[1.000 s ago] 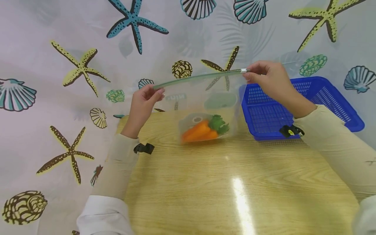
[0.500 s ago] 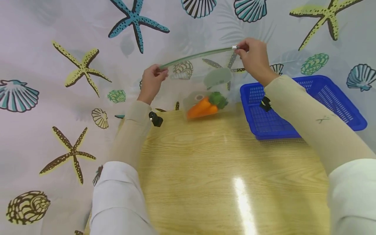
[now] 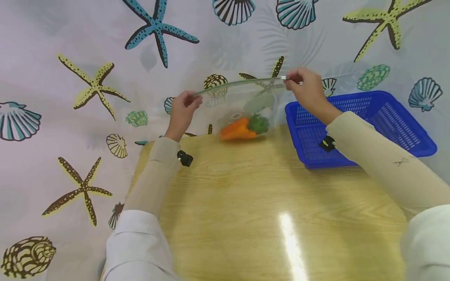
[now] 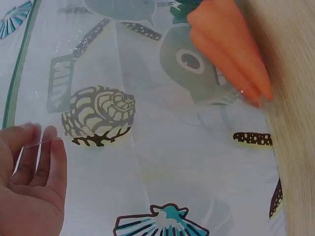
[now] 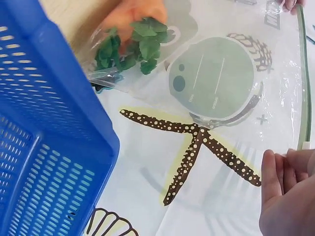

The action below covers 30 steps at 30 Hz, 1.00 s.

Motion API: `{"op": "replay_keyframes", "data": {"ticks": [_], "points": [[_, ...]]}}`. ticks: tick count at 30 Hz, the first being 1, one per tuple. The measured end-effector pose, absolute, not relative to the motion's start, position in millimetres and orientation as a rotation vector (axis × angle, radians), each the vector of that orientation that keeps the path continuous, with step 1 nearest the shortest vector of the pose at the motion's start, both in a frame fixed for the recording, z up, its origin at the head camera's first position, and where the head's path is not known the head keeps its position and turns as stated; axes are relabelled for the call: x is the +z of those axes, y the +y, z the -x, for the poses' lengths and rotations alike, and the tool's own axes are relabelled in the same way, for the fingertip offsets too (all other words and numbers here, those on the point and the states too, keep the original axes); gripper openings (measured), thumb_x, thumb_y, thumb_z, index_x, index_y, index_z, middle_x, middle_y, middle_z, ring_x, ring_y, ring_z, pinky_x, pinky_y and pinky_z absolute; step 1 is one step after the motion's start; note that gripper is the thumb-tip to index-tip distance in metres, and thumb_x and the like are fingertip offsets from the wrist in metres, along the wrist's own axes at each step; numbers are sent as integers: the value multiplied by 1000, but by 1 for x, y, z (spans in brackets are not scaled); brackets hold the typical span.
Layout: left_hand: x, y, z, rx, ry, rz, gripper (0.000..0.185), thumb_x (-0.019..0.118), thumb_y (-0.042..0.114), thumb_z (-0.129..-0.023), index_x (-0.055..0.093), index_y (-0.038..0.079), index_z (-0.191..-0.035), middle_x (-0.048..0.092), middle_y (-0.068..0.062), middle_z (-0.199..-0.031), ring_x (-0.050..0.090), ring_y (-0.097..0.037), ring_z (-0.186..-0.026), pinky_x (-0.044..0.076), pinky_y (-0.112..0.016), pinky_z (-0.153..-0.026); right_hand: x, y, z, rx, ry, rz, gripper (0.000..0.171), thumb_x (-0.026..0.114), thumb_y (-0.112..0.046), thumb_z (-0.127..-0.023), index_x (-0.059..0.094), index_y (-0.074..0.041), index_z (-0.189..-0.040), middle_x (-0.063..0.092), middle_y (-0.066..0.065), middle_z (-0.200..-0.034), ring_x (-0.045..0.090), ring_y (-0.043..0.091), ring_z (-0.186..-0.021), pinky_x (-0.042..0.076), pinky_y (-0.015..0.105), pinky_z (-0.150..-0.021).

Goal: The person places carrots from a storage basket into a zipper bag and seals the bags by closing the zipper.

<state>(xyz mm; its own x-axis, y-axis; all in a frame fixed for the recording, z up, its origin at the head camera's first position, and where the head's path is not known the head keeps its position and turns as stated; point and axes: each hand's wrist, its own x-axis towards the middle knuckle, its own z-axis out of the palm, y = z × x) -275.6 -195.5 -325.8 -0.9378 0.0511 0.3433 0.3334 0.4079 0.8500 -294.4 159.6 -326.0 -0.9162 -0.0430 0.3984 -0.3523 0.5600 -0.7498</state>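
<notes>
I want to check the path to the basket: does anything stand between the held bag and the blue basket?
Nothing visible does. The left hand and right hand pinch the top corners of the clear zip bag, with the carrot inside. The blue basket sits directly beside it on the table, on the right-hand side.

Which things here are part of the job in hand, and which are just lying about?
In hand:
- clear zip bag, held up by its top corners
- toy carrot inside it
- left hand pinching one end of the zip strip
- right hand pinching the slider end

Lying about:
- blue basket, untouched
- wooden table
- seashell curtain behind
</notes>
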Motion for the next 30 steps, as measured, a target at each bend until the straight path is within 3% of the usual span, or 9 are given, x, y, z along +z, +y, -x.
{"op": "replay_keyframes", "data": {"ticks": [3,6,10,17,24,30], "points": [[-327,-198,257,-1495,-2452,381,24,61,21,-91,62,3,-108,64,-15,-98,60,-26,-94,49,-31,-82,-329,164,283,1325,-2459,-409,23,57,-21,-93,63,-3,-106,65,7,-96,61,9,-82,50,22,-76],[-338,-206,249,-1444,-2481,413,27,61,30,-91,64,8,-107,65,-8,-95,61,-18,-93,49,-31,-80,-332,168,272,1319,-2476,-493,23,58,-21,-92,62,-4,-105,64,5,-96,61,12,-86,51,22,-78],[-353,-217,237,-1387,-2528,430,29,60,39,-89,65,14,-103,64,1,-95,61,-9,-91,49,-29,-70,-334,171,256,1228,-2545,-600,25,58,-23,-93,64,-6,-109,64,3,-99,59,13,-91,51,24,-79],[-367,-223,206,-1410,-2581,546,23,60,32,-91,64,16,-106,64,-1,-96,61,-19,-87,50,-31,-74,-344,177,229,1157,-2628,-773,20,59,-17,-92,65,-5,-108,64,3,-100,59,14,-90,52,31,-76],[-381,-229,178,-1349,-2684,611,24,60,32,-91,63,17,-109,64,2,-105,61,-10,-91,51,-29,-78,-359,179,206,1155,-2710,-869,17,60,-14,-91,66,-6,-105,64,2,-96,60,16,-89,52,31,-77],[-391,-231,155,-1355,-2746,689,22,59,26,-92,63,17,-112,64,3,-106,61,-11,-94,51,-29,-80,-367,182,183,1065,-2698,-964,15,62,-9,-89,65,-9,-104,65,1,-97,62,14,-87,53,32,-76]]}}
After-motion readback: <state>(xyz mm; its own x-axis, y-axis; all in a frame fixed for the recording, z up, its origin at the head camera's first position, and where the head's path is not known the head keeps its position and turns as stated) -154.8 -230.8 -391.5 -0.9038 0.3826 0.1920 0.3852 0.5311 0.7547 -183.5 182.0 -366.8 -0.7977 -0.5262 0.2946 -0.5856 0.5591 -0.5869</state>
